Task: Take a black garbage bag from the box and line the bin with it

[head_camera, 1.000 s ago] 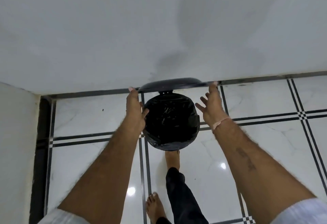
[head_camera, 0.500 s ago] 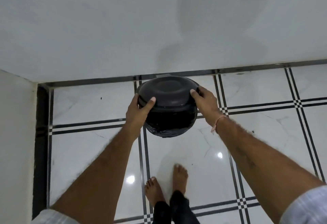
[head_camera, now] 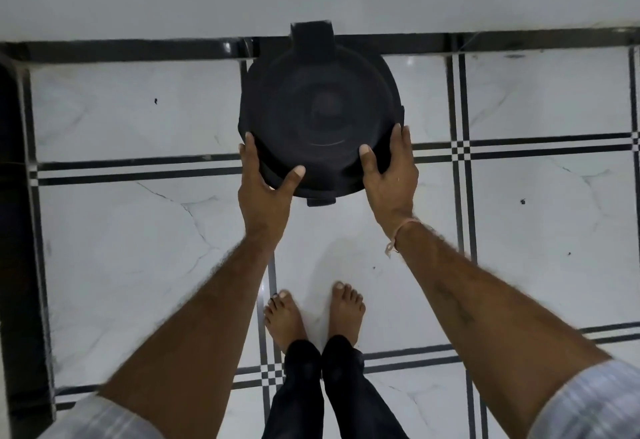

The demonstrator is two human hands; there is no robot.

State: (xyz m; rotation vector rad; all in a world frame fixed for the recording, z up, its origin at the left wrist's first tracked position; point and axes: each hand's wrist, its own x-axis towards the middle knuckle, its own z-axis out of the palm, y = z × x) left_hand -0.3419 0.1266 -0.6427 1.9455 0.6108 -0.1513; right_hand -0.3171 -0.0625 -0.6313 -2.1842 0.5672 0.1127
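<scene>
Round black plastic bin point(head_camera: 322, 120) with lid closed, contents hidden, left hand point(head_camera: 266, 192) and right hand point(head_camera: 389, 175) each in wide grip clasping its near rim, white marble floor point(head_camera: 121, 230) beneath

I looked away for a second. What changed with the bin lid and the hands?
The lid, upright a second ago with the black bag showing, came down and now covers the bin. Both hands, left and right, went from its rim to gripping its sides. The bin stayed by the wall.
</scene>
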